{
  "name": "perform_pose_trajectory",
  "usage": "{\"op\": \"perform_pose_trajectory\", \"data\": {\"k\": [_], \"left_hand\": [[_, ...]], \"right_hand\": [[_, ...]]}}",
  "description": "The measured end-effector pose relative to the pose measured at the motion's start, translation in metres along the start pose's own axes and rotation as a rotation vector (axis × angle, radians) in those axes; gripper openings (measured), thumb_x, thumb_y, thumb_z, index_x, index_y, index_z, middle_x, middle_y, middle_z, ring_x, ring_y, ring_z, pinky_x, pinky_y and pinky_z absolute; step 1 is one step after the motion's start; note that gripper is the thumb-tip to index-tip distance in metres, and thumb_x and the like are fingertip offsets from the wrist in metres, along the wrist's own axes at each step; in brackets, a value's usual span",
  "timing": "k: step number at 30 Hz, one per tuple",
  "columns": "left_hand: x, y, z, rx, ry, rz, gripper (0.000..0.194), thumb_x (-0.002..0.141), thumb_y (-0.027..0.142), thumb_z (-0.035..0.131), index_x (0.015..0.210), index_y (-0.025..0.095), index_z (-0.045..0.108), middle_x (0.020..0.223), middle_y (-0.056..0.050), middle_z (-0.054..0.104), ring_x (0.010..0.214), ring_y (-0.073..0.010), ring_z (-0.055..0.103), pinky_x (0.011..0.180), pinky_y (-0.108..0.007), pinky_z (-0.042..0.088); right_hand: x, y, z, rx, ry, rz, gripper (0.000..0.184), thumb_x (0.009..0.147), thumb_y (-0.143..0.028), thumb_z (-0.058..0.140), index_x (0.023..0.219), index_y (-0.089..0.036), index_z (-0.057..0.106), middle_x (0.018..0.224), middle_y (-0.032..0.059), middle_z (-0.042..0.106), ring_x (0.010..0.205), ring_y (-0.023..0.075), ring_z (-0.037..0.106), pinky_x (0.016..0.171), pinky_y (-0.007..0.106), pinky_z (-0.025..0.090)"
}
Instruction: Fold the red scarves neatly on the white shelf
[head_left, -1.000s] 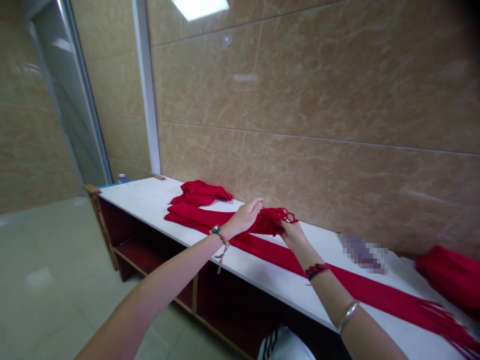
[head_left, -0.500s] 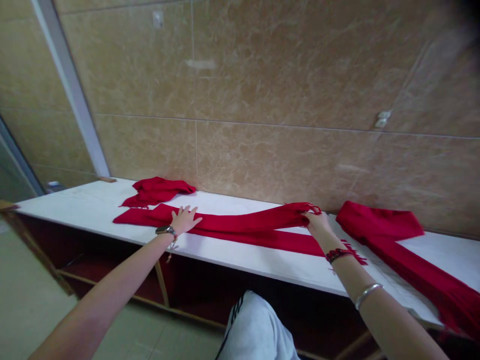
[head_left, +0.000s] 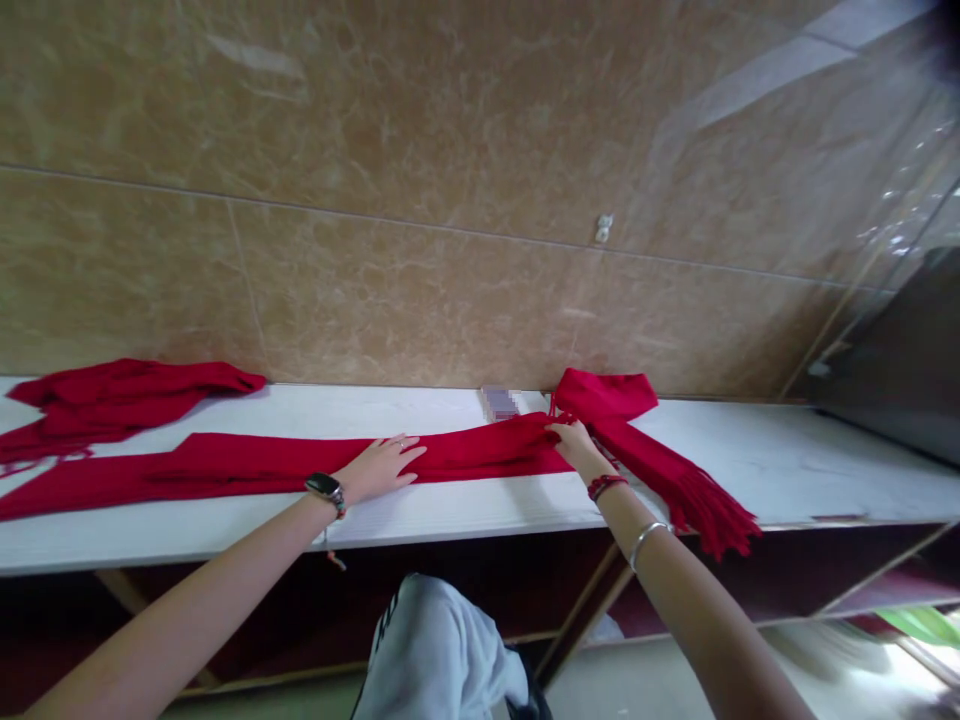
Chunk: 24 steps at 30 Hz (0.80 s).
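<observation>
A long red scarf [head_left: 247, 462] lies folded lengthwise along the white shelf top [head_left: 765, 462]. My left hand [head_left: 382, 468] rests flat on its middle with the fingers spread. My right hand [head_left: 574, 443] pinches the scarf's end at the right. Just beyond that hand a second red scarf [head_left: 637, 440] lies bunched by the wall, its fringed end [head_left: 712, 515] hanging over the shelf's front edge.
A third red scarf [head_left: 112, 395] lies crumpled at the far left by the tiled wall [head_left: 420, 200]. A small blurred object [head_left: 501, 402] sits against the wall behind the scarf. Open shelf compartments run below. My knee in white trousers [head_left: 435, 650] is at the bottom.
The view has swung to the right along the shelf. My right hand has drawn the scarf's end further right, and my left hand has slid along the scarf, staying flat on it.
</observation>
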<state>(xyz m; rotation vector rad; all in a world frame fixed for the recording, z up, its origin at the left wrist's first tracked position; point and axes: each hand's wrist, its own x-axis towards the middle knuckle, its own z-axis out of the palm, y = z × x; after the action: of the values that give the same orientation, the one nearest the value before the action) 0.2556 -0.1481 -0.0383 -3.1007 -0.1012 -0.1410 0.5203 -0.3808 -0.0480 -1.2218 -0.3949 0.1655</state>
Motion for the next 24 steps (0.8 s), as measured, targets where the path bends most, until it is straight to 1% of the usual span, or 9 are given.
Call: {"op": "perform_pose_trajectory", "data": {"k": [3,7,9,11,13,16,18,21,24], "left_hand": [[0.008,0.004,0.000,-0.013,-0.016,0.029,0.050,0.084,0.024,0.043,0.134,0.020,0.040,0.139,-0.008,0.038,0.127,-0.0207,0.034,0.103,-0.033,0.026],[0.006,-0.008,-0.004,-0.048,-0.070,0.047,0.066,0.074,0.010,0.044,0.137,0.025,0.032,0.144,-0.003,0.029,0.132,-0.0195,0.026,0.105,-0.033,0.023],[0.003,-0.012,-0.005,-0.080,-0.117,0.013,0.064,0.078,0.018,0.046,0.139,0.026,0.028,0.146,-0.003,0.025,0.133,-0.0213,0.022,0.105,-0.037,0.023],[0.002,-0.011,-0.005,-0.098,-0.125,-0.041,0.061,0.082,0.032,0.045,0.140,0.024,0.026,0.146,-0.006,0.024,0.133,-0.0239,0.020,0.105,-0.041,0.023],[0.002,-0.006,-0.004,-0.061,-0.067,-0.094,0.061,0.083,0.039,0.045,0.140,0.024,0.026,0.146,-0.007,0.025,0.134,-0.0273,0.018,0.104,-0.047,0.022],[0.004,0.002,-0.004,0.078,0.080,-0.159,0.067,0.079,0.020,0.048,0.140,0.027,0.024,0.147,-0.005,0.021,0.135,-0.0298,0.013,0.104,-0.053,0.019],[0.006,0.005,-0.007,0.132,0.153,-0.218,0.074,0.074,0.005,0.041,0.142,0.027,0.020,0.148,-0.004,0.019,0.135,-0.0280,0.013,0.104,-0.053,0.020],[0.009,0.004,-0.016,0.130,0.205,-0.258,0.077,0.072,-0.004,0.030,0.142,0.025,0.019,0.147,-0.004,0.020,0.134,-0.0238,0.019,0.104,-0.046,0.025],[0.010,0.002,-0.018,0.105,0.152,-0.135,0.078,0.070,-0.006,0.028,0.141,0.028,0.022,0.148,-0.001,0.016,0.135,-0.0208,0.016,0.104,-0.044,0.025]], "right_hand": [[-0.002,-0.011,-0.003,0.026,-0.025,0.036,0.025,0.047,-0.005,0.066,0.056,-0.019,0.047,0.046,-0.0054,0.055,0.044,0.0120,0.055,0.046,0.024,0.049],[-0.003,-0.027,0.001,0.059,-0.056,0.053,0.022,0.048,-0.001,0.062,0.058,-0.017,0.050,0.050,-0.0038,0.058,0.044,0.0112,0.056,0.045,0.022,0.047],[-0.001,-0.034,0.005,0.076,-0.067,0.046,0.022,0.049,0.000,0.060,0.059,-0.017,0.051,0.050,-0.0040,0.058,0.045,0.0107,0.055,0.045,0.021,0.047],[0.001,-0.042,0.011,0.093,-0.071,0.031,0.023,0.050,0.002,0.059,0.060,-0.017,0.050,0.050,-0.0051,0.057,0.045,0.0101,0.055,0.046,0.020,0.047],[0.005,-0.053,0.017,0.108,-0.069,0.006,0.025,0.051,0.003,0.058,0.060,-0.018,0.049,0.050,-0.0062,0.057,0.046,0.0097,0.055,0.048,0.020,0.048],[0.015,-0.079,0.021,0.126,-0.061,-0.044,0.025,0.053,0.004,0.057,0.063,-0.018,0.050,0.054,-0.0065,0.058,0.050,0.0090,0.057,0.053,0.020,0.050],[0.023,-0.099,0.017,0.137,-0.053,-0.085,0.026,0.054,0.004,0.056,0.067,-0.018,0.051,0.057,-0.0064,0.059,0.053,0.0088,0.058,0.056,0.020,0.051],[0.031,-0.121,0.000,0.103,-0.045,-0.180,0.027,0.054,0.003,0.056,0.072,-0.017,0.054,0.063,-0.0053,0.061,0.059,0.0095,0.059,0.061,0.022,0.051],[0.028,-0.112,-0.024,-0.008,0.005,-0.233,0.027,0.053,-0.001,0.057,0.073,-0.017,0.055,0.063,-0.0051,0.061,0.061,0.0109,0.059,0.062,0.024,0.051]]}}
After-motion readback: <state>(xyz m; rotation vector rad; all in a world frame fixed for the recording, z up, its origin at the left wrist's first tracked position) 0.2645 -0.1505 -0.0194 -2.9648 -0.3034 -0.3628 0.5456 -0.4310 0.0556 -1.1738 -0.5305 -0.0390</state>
